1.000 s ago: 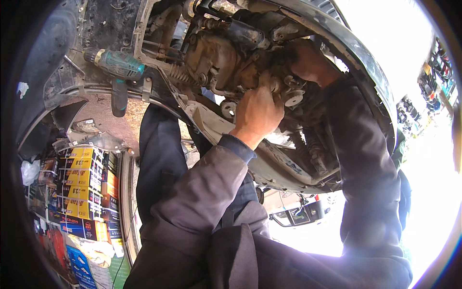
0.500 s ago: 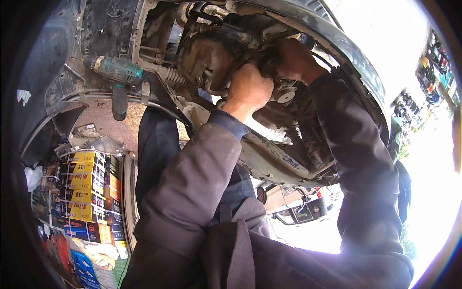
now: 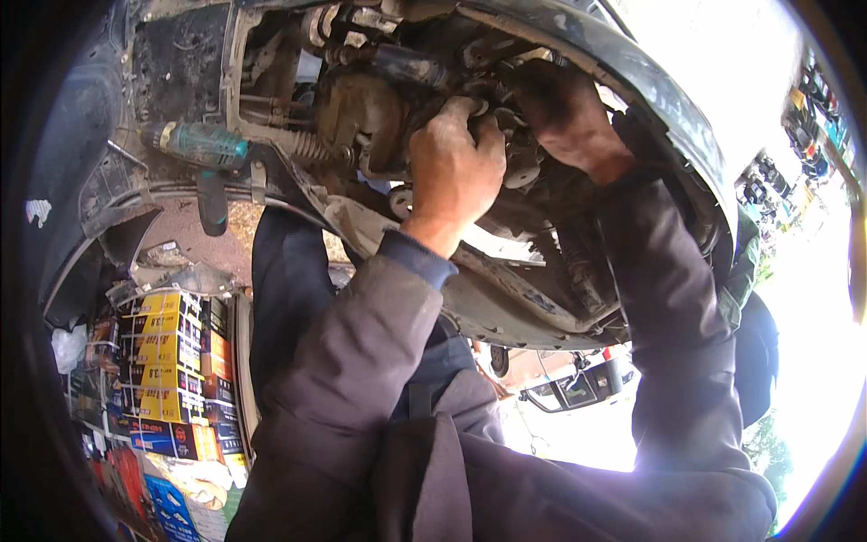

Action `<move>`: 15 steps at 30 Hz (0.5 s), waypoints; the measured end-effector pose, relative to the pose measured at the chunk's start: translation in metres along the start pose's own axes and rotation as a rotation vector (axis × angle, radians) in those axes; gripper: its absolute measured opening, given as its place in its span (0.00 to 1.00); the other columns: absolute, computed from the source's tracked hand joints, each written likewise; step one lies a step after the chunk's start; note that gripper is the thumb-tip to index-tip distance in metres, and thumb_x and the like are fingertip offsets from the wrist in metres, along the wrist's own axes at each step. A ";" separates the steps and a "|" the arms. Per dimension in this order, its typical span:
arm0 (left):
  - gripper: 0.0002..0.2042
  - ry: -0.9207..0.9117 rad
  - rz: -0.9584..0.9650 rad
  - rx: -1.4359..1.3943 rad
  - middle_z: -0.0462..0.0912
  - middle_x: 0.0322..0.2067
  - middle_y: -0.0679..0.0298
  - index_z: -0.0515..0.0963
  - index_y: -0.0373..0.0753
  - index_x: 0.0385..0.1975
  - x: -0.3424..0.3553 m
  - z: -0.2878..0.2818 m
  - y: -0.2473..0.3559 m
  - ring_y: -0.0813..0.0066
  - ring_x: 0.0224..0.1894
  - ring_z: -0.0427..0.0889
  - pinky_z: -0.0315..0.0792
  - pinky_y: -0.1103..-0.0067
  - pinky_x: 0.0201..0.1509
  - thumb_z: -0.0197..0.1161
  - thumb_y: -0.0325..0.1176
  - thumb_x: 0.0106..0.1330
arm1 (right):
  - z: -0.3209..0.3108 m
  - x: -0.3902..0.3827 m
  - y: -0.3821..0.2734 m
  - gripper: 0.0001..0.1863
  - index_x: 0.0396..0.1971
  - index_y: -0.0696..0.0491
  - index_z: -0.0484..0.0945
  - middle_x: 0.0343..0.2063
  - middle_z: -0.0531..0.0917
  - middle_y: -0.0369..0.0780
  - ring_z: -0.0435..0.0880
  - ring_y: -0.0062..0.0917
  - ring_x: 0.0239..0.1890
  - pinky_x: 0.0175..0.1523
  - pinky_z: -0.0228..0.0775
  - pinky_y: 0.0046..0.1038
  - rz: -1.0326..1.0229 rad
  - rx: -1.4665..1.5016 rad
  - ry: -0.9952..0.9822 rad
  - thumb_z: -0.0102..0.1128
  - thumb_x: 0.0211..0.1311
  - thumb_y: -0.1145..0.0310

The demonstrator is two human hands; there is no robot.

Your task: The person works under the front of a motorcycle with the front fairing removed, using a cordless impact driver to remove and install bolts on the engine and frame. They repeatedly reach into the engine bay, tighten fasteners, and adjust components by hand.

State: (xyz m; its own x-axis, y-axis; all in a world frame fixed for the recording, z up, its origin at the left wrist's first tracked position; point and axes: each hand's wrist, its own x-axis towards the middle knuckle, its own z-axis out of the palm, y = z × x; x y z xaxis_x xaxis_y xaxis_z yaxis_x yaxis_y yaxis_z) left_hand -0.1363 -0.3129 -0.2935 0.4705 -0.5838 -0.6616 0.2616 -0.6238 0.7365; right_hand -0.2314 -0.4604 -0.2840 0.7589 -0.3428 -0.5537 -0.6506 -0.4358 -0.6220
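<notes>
Both arms reach up into the grimy underside of a car, inside a curved dark body panel. My left hand is closed, its thumb and fingers bent around a small part that I cannot make out. Just left of it sits a brown, dirt-covered metal housing. To the right, my right hand, blackened with grease, reaches among the dark parts; its fingertips are hidden there. A round metal piece lies between and below the two hands.
A teal cordless drill rests on the panel at left, near a ribbed rubber boot. A curved metal crossmember spans below my hands. Stacked yellow and black boxes stand on the floor at lower left.
My left hand has turned and opened its grip somewhat, with thumb and fingers now raised around a part. The right hand has shifted slightly right and down, showing more of its greasy back.
</notes>
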 end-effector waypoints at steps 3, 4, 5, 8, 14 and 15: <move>0.11 0.019 0.176 0.046 0.86 0.34 0.49 0.81 0.29 0.41 0.000 -0.006 0.011 0.61 0.38 0.86 0.76 0.72 0.46 0.63 0.29 0.62 | -0.003 -0.011 -0.008 0.10 0.41 0.59 0.80 0.37 0.83 0.51 0.82 0.42 0.39 0.46 0.74 0.35 0.113 0.161 -0.012 0.56 0.64 0.70; 0.11 0.018 0.231 0.042 0.86 0.34 0.50 0.81 0.29 0.40 0.003 -0.005 0.013 0.63 0.38 0.85 0.76 0.72 0.46 0.64 0.29 0.62 | -0.003 -0.014 -0.009 0.11 0.41 0.59 0.81 0.37 0.84 0.51 0.83 0.42 0.39 0.46 0.75 0.35 0.118 0.216 0.015 0.57 0.63 0.70; 0.10 0.006 0.225 0.026 0.86 0.33 0.49 0.81 0.30 0.39 0.006 -0.004 0.014 0.59 0.36 0.86 0.77 0.71 0.44 0.65 0.28 0.61 | -0.003 -0.015 -0.009 0.11 0.42 0.58 0.81 0.38 0.84 0.51 0.84 0.42 0.39 0.46 0.76 0.35 0.150 0.261 0.034 0.57 0.62 0.71; 0.09 -0.049 0.167 -0.028 0.86 0.31 0.51 0.81 0.28 0.38 0.011 -0.001 0.014 0.68 0.32 0.86 0.76 0.74 0.39 0.65 0.28 0.62 | -0.004 -0.018 -0.008 0.12 0.43 0.59 0.80 0.38 0.84 0.49 0.83 0.39 0.40 0.47 0.74 0.34 0.110 0.259 0.036 0.58 0.64 0.70; 0.07 -0.068 0.222 0.156 0.84 0.28 0.48 0.81 0.29 0.32 0.017 0.000 0.017 0.55 0.31 0.85 0.77 0.69 0.38 0.64 0.28 0.60 | 0.000 -0.022 -0.006 0.12 0.45 0.61 0.79 0.37 0.84 0.49 0.83 0.39 0.40 0.48 0.74 0.34 0.098 0.183 0.094 0.58 0.64 0.71; 0.07 -0.089 0.214 0.205 0.84 0.28 0.46 0.81 0.30 0.31 0.018 -0.001 0.016 0.49 0.33 0.85 0.77 0.67 0.39 0.64 0.28 0.59 | 0.001 -0.023 -0.005 0.12 0.44 0.61 0.79 0.37 0.84 0.50 0.83 0.39 0.39 0.47 0.74 0.35 0.054 0.172 0.104 0.58 0.64 0.71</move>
State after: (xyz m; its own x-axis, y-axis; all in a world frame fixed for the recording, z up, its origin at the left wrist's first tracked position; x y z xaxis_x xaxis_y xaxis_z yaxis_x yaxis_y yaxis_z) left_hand -0.1222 -0.3333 -0.2934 0.4189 -0.7507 -0.5108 -0.0157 -0.5685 0.8226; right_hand -0.2457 -0.4497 -0.2687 0.7159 -0.4497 -0.5341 -0.6788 -0.2693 -0.6831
